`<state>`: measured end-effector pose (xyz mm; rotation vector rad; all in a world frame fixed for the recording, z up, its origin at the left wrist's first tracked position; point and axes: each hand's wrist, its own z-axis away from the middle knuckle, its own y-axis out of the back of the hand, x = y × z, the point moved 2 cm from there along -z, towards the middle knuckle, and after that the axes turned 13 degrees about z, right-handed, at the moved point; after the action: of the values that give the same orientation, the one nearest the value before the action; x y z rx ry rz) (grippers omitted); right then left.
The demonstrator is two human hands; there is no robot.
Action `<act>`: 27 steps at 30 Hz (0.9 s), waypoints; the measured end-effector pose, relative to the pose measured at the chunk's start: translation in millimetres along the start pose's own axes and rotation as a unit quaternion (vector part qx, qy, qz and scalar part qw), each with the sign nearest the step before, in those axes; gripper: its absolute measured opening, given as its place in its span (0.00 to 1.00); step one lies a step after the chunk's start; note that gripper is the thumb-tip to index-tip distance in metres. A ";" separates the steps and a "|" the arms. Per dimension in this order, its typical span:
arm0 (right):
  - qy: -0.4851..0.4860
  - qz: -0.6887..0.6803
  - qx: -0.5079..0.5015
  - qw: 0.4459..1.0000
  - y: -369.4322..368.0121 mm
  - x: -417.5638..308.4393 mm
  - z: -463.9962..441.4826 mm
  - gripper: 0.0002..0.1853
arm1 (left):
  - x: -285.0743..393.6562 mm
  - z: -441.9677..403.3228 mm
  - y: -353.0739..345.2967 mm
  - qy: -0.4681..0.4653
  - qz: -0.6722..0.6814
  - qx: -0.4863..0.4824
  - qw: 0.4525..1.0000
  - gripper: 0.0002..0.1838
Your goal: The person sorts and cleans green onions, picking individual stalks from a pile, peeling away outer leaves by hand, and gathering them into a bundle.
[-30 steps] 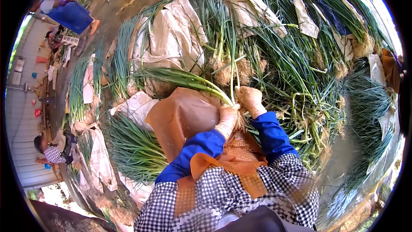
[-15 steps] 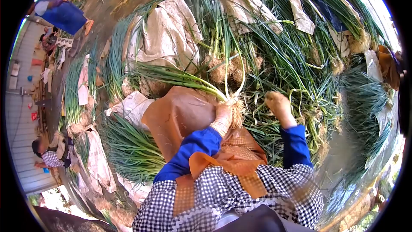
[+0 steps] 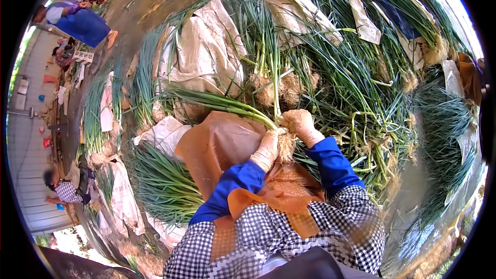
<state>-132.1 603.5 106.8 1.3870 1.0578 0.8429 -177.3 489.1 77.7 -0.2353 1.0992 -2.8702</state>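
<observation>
In front of my lap, my left hand point(image 3: 267, 150) is wrapped round the base of a few scallions point(image 3: 247, 106). Their green leaves stretch to the upper left, and pale stringy roots point(image 3: 285, 149) hang out below the fist. My right hand point(image 3: 299, 123) is closed beside it, touching the stalks just above the roots; its fingertips are turned away, so what they pinch is hidden. One pale stalk point(image 3: 276, 88) rises upward between the two hands. A brown waterproof apron point(image 3: 222, 139) covers my lap under the left forearm.
Heaped scallions point(image 3: 356, 98) lie ahead and to the right, rooted bundles among them. Pale sacking point(image 3: 206, 46) covers part of the pile. At my left are a trimmed bundle point(image 3: 163, 175) and more cloth point(image 3: 121, 196). One person point(image 3: 77, 20) stands far left; another point(image 3: 67, 191) sits lower down.
My right hand has come in from the right to meet the scallions at my left hand. A pale stalk that bent to the right no longer shows there.
</observation>
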 end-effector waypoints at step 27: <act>-0.131 -0.599 -0.061 0.788 21.9 48.3 -63.4 0.02 | 89.7 77.4 -59.3 -0.220 -0.145 -0.099 0.960 0.06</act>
<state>-172.2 671.7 130.7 0.4521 1.3345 -0.2321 -253.2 472.5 185.0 -1.0687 1.3399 -2.7170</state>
